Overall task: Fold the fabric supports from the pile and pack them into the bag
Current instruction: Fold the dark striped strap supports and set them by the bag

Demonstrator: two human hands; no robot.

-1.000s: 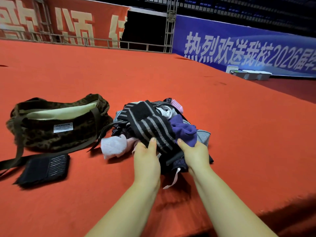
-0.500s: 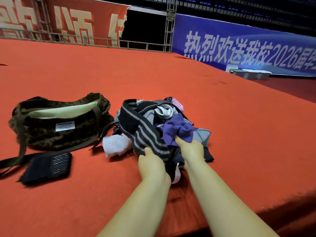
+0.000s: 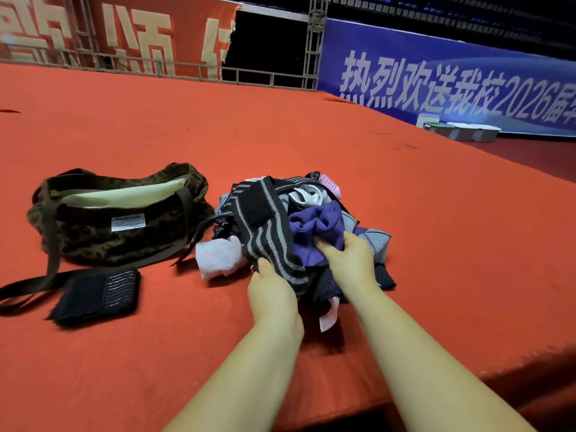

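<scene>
Event stage in indoor venue, likely school hall. You face raised platform under red carpet [image 3: 311,135]; metal truss [image 3: 314,42] and railing [image 3: 156,65] at rear; red banner [image 3: 124,29] and blue banner [image 3: 452,85] with large Chinese lettering, "2026" legible; dark tiered rows behind.

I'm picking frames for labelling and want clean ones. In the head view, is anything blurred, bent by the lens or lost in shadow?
Head view: the folded black support and bag at left look slightly smeared; the far railing bows from wide-angle distortion; the left hand and right hand are sharp; the opening beyond is pure black.
</scene>
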